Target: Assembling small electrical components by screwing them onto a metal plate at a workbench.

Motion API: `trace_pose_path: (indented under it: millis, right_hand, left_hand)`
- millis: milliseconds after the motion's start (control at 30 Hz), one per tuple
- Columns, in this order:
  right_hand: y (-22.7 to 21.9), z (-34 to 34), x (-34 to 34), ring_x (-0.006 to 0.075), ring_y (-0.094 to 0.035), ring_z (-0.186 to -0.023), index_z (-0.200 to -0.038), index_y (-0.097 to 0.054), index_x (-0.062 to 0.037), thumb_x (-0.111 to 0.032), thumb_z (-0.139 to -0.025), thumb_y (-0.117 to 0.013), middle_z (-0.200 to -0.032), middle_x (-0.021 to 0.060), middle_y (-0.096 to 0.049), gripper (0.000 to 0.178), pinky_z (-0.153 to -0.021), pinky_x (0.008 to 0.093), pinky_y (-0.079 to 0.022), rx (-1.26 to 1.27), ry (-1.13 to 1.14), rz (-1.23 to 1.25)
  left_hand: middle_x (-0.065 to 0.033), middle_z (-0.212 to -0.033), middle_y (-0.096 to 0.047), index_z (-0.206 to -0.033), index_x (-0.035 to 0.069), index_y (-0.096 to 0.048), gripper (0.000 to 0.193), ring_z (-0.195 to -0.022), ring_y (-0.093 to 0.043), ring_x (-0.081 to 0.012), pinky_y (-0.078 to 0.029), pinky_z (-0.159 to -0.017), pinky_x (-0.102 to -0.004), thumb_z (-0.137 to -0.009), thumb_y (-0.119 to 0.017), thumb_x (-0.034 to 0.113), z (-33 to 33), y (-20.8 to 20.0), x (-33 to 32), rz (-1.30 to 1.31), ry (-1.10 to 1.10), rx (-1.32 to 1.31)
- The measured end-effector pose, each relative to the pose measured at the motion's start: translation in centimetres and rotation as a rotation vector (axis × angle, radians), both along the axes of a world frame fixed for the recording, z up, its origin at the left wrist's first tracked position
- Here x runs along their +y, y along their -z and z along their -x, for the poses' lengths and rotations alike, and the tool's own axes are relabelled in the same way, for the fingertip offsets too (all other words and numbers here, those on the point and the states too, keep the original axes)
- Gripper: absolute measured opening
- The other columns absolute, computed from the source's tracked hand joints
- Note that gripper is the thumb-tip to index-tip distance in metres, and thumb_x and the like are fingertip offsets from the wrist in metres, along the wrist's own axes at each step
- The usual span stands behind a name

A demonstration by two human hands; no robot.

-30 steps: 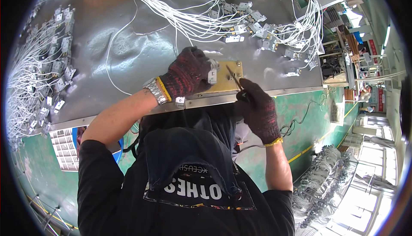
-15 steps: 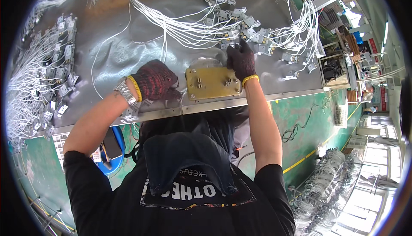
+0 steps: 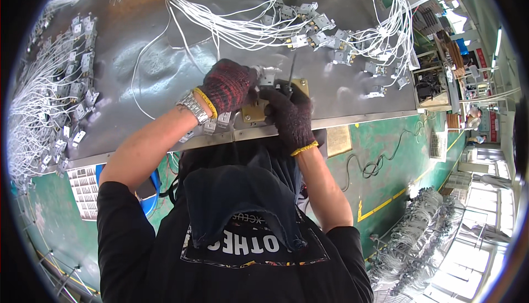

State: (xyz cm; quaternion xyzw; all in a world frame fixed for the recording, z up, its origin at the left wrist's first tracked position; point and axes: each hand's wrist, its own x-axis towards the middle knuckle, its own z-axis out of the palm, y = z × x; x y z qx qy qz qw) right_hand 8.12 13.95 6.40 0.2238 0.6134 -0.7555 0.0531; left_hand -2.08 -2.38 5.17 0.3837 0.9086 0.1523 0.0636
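My left hand (image 3: 228,86), in a dark red and black knitted glove, is closed on a small silver metal part (image 3: 267,77). A white wire (image 3: 187,46) runs from the bundle to this hand. My right hand (image 3: 292,114), gloved alike, is closed beside it, with a thin dark rod-like tool (image 3: 292,70) pointing up from the fingers; its handle is hidden. Both hands are over a brass-coloured plate (image 3: 253,114), which they mostly cover. Whether the tool touches the metal part I cannot tell.
A heap of silver metal parts (image 3: 319,24) on white wires lies beyond my hands. More wired parts (image 3: 77,82) cover the table's left. Small parts (image 3: 223,119) lie near the metal table edge (image 3: 209,139). A blue container (image 3: 154,192) is below, left.
My left hand has moved right and up to the plate, now with the metal part. My right hand has come back from the heap, toward me and left, carrying the rod-like tool.
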Motion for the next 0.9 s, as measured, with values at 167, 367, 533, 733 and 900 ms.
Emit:
trace_pose_path:
  millis: [167, 367, 533, 733, 900]
  right_hand:
    - [-0.5, -1.1, 1.0, 0.0136, -0.065, -0.064, -0.117, -0.064, 0.0017, -0.011, -0.089, -0.075, -0.08, 0.0081, -0.068, 0.033, -0.051, 0.0277, -0.052, 0.036, -0.016, -0.286]
    - [3.7, -1.5, 3.0, 0.0133, -0.067, -0.068, -0.12, -0.061, -0.0011, -0.011, -0.093, -0.074, -0.082, 0.0071, -0.069, 0.032, -0.058, 0.0289, -0.053, 0.224, -0.144, -0.765]
    - [1.8, -2.1, 1.7, 0.0193, -0.071, -0.071, -0.12, -0.061, -0.0018, -0.013, -0.094, -0.073, -0.084, 0.0108, -0.071, 0.031, -0.064, 0.035, -0.056, 0.292, -0.193, -0.865]
    - [0.6, -3.4, -0.1, 0.0396, -0.072, -0.083, -0.124, -0.062, -0.0065, -0.013, -0.093, -0.071, -0.095, 0.0198, -0.071, 0.033, -0.072, 0.0454, -0.057, 0.408, -0.319, -1.051]
    - [0.5, -3.7, -0.7, 0.0398, -0.072, -0.088, -0.128, -0.061, -0.0076, -0.009, -0.092, -0.07, -0.1, 0.019, -0.072, 0.038, -0.075, 0.046, -0.057, 0.565, -0.421, -1.045]
  left_hand:
    - [-0.0163, -0.086, -0.073, -0.098, 0.008, -0.073, 0.039, -0.085, -0.071, -0.0383, -0.054, -0.079, -0.0503, -0.081, -0.077, 0.043, -1.3, -0.3, -0.6, 0.069, 0.09, -0.014]
    - [-0.015, -0.092, -0.073, -0.098, 0.006, -0.073, 0.051, -0.089, -0.068, -0.0362, -0.05, -0.091, -0.0474, -0.077, -0.079, 0.052, -2.3, -1.2, -0.2, 0.236, 0.196, 0.065]
    - [-0.015, -0.094, -0.072, -0.101, 0.008, -0.074, 0.052, -0.09, -0.069, -0.0356, -0.05, -0.09, -0.0472, -0.076, -0.079, 0.054, -1.9, -1.1, -0.9, 0.177, 0.201, 0.038]
    - [-0.0131, -0.096, -0.073, -0.11, 0.011, -0.073, 0.049, -0.095, -0.07, -0.035, -0.054, -0.087, -0.0464, -0.077, -0.079, 0.047, -1.3, 0.8, -0.7, 0.096, 0.135, 0.021]
    - [-0.0135, -0.1, -0.075, -0.117, 0.015, -0.072, 0.039, -0.097, -0.072, -0.0318, -0.053, -0.087, -0.0443, -0.087, -0.072, 0.039, -1.4, 2.5, 0.5, -0.198, 0.161, 0.292]
